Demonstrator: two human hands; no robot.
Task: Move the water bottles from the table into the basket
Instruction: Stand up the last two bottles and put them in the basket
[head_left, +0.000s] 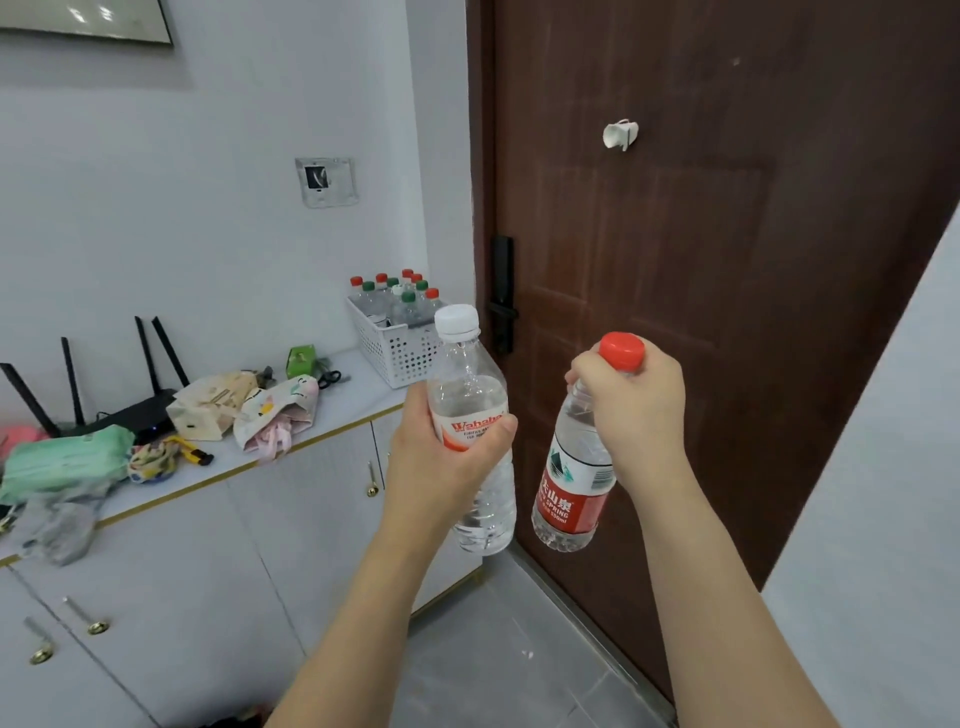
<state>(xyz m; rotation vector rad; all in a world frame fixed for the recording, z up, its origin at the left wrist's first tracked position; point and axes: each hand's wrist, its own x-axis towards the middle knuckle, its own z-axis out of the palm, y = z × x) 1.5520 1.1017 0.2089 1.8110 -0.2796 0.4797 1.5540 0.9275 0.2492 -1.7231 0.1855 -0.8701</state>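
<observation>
My left hand (441, 462) grips a clear water bottle with a white cap (470, 384) around its labelled middle, holding it upright in the air. My right hand (631, 415) grips a second water bottle with a red cap and red label (569, 493) by its neck and shoulder, so it hangs tilted. Both bottles are in front of me, nearer than the white perforated basket (402, 353). The basket stands at the far right end of the cabinet top and holds several upright bottles with red and green caps (402, 296).
The white cabinet top (358, 379) carries a black router (130, 410), a paper bag (215, 402), cloth items, a green box (301, 359) and scissors. A dark brown door (727, 260) with a black handle stands right of the basket. A pale wall edge is at the far right.
</observation>
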